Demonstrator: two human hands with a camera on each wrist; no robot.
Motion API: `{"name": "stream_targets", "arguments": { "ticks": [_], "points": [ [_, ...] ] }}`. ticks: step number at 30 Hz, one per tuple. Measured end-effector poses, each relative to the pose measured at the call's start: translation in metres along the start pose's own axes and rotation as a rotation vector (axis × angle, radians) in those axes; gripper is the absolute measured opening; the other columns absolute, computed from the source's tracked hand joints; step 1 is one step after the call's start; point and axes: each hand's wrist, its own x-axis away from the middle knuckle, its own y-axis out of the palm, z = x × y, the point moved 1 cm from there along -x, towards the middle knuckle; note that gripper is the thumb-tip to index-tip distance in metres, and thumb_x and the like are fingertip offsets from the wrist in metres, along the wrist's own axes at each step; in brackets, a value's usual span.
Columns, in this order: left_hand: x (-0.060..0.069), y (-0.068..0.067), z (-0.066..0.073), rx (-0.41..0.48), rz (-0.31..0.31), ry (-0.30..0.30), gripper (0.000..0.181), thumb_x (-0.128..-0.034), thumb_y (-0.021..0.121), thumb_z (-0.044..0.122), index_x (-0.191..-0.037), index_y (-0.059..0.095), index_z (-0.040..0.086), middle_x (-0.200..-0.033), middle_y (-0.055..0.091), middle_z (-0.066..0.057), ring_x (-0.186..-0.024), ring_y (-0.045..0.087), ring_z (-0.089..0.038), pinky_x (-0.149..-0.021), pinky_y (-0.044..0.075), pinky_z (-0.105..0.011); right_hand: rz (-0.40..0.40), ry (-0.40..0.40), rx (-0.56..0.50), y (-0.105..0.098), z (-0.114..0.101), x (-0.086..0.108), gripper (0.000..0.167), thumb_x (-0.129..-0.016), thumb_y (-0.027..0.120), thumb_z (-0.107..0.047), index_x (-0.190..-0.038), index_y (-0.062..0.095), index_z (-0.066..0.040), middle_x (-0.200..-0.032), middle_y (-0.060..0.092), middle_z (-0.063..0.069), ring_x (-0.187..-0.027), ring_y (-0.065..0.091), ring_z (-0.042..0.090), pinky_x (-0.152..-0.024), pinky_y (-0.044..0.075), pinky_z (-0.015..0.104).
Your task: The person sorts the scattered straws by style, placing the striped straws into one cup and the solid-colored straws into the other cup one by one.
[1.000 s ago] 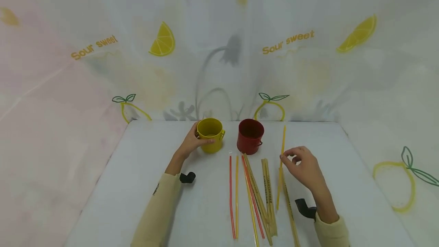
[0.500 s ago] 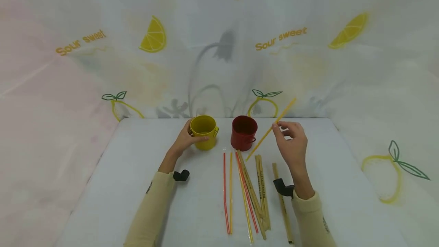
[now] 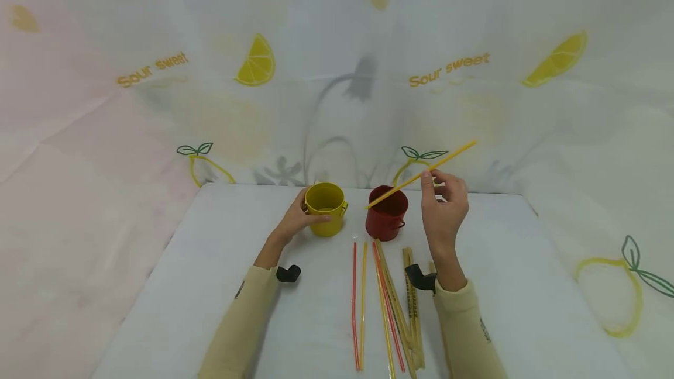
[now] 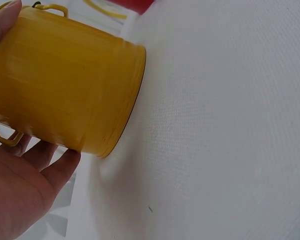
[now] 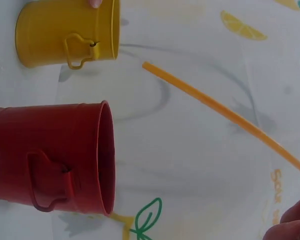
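Taking the red bucket (image 3: 386, 225) as my dial's centre, twelve at the worktop's (image 3: 195, 262) far edge, I have the left hand (image 3: 295, 220) at nine, fingers wrapped around the yellow bucket (image 3: 330, 228), thumb across its near side. It looks like thin painted metal, light, stiff, slightly slick; the wall is a sound hold. I can't tell whether its base bears fully on the worktop, and the left wrist view crops its mouth. Towards six lie red and yellow straws (image 3: 354, 303) and tan paper-wrapped sticks (image 3: 413, 314), the rightmost mostly hidden under the right sleeve (image 3: 466, 332). The red bucket stands untouched, its floor too dark to read. The orange straw (image 3: 400, 188) slants across its mouth towards two, at a height I can't judge. The right hand (image 3: 444, 197) pinches it near mid-length; likely featherlight and easily crushed, it wants gentle pressure there. The right wrist view cuts off most of that pinch.
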Motion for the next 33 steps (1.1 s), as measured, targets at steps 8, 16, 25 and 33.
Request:
{"name": "stream_targets", "arguments": {
  "ticks": [8, 16, 25, 33],
  "points": [
    [0.003, 0.007, -0.002, -0.009, 0.002, -0.015, 0.086, -0.0808, 0.083, 0.014, -0.150, 0.032, 0.011, -0.145, 0.044, -0.010, -0.133, 0.041, -0.028, -0.112, 0.030, -0.048, 0.011, 0.026, -0.030, 0.021, 0.000, 0.003, 0.016, -0.094, 0.066, -0.006, -0.101, 0.070, 0.009, -0.096, 0.056, 0.023, -0.073, 0.055, 0.018, -0.059, 0.043, 0.022],
    [0.000, 0.002, -0.008, -0.006, 0.008, 0.002, 0.085, -0.0808, 0.082, 0.011, -0.150, 0.032, 0.010, -0.143, 0.045, -0.010, -0.132, 0.042, -0.029, -0.111, 0.032, -0.048, 0.011, 0.008, -0.079, 0.053, 0.020, 0.009, 0.015, -0.093, 0.068, -0.008, -0.099, 0.072, 0.005, -0.097, 0.056, 0.022, -0.072, 0.057, 0.022, -0.058, 0.043, 0.021],
    [-0.017, 0.008, -0.031, -0.004, 0.019, 0.026, 0.086, -0.0786, 0.085, 0.016, -0.149, 0.035, 0.017, -0.143, 0.046, -0.005, -0.132, 0.042, -0.024, -0.113, 0.028, -0.046, -0.041, -0.003, -0.111, 0.071, 0.049, 0.018, 0.016, -0.092, 0.071, -0.018, -0.098, 0.075, -0.003, -0.095, 0.055, 0.018, -0.065, 0.055, 0.015, -0.058, 0.047, 0.018],
    [-0.013, 0.001, -0.031, 0.009, 0.059, 0.060, 0.083, -0.0752, 0.088, 0.019, -0.143, 0.041, 0.019, -0.137, 0.050, -0.004, -0.126, 0.047, -0.025, -0.109, 0.033, -0.051, -0.138, 0.065, -0.080, 0.085, 0.055, 0.035, 0.018, -0.092, 0.072, -0.026, -0.096, 0.076, -0.009, -0.099, 0.054, 0.007, -0.061, 0.053, 0.014, -0.055, 0.044, 0.021]
  ]
}}
